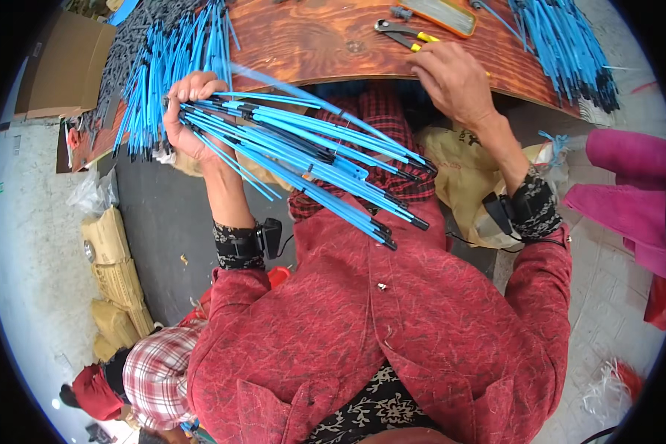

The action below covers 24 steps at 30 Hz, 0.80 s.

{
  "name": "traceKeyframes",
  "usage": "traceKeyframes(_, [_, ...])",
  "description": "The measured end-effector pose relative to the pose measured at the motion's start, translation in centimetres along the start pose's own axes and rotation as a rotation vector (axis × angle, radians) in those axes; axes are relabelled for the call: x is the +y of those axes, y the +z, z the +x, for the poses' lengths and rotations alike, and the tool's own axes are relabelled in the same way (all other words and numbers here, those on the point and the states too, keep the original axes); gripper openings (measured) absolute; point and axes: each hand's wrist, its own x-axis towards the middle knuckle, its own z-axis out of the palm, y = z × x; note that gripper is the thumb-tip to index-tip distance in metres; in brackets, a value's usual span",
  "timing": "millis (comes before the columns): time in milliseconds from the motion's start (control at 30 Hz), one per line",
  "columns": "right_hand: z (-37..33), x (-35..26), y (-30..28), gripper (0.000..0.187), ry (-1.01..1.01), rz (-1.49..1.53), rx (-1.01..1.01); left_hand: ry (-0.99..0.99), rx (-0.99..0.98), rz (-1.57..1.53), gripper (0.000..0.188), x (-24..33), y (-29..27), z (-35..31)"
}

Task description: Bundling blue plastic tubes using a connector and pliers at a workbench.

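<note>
My left hand (192, 111) is closed round one end of a bundle of slim blue rods (303, 152) with black tips. The bundle fans out to the right above my lap, its far ends loose at different lengths. One blue rod above the rest is smeared by motion. At the table's near edge, my right hand (455, 83) hovers with loosely bent fingers, and nothing shows between them. Right beside its fingers lie pliers (401, 33) with yellow handles; the hand partly covers them, and whether it touches them is hidden.
More blue rods are heaped on the wooden table (318, 44) at the left (172, 70) and far right (570, 55). Behind the pliers is a shallow orange-rimmed tray (451, 13). Dark grey pieces (122, 59) pile beside a cardboard box (65, 63). A person in checked clothing (159, 374) is at lower left.
</note>
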Motion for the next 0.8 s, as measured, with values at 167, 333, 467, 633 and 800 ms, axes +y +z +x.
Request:
traceKeyframes(167, [-2.0, 2.3, 0.2, 0.037, 0.168, -0.072, 0.017, -0.001, 0.072, 0.003, 0.012, -1.7, -1.1, -1.5])
traceKeyframes(333, [-3.7, 4.2, 2.3, 0.039, 0.296, 0.018, -0.013, -0.069, 0.138, -0.092, 0.014, -4.1, -1.9, -3.1])
traceKeyframes(467, [-2.4, 0.3, 0.2, 0.044, 0.116, -0.041, 0.104, -0.115, 0.305, -0.228, 0.012, -6.2, -5.0, -5.1])
traceKeyframes(633, [-4.2, -8.2, 2.2, 0.069, 0.078, 0.724, -0.176, -0.219, 0.461, 0.004, 0.018, -6.1, -11.0, -5.5])
traceKeyframes(800, [-4.4, -12.2, 5.4, 0.072, 0.439, 1.254, -0.193, -0.355, 0.545, -0.111, 0.036, -7.2, -15.1, -8.5])
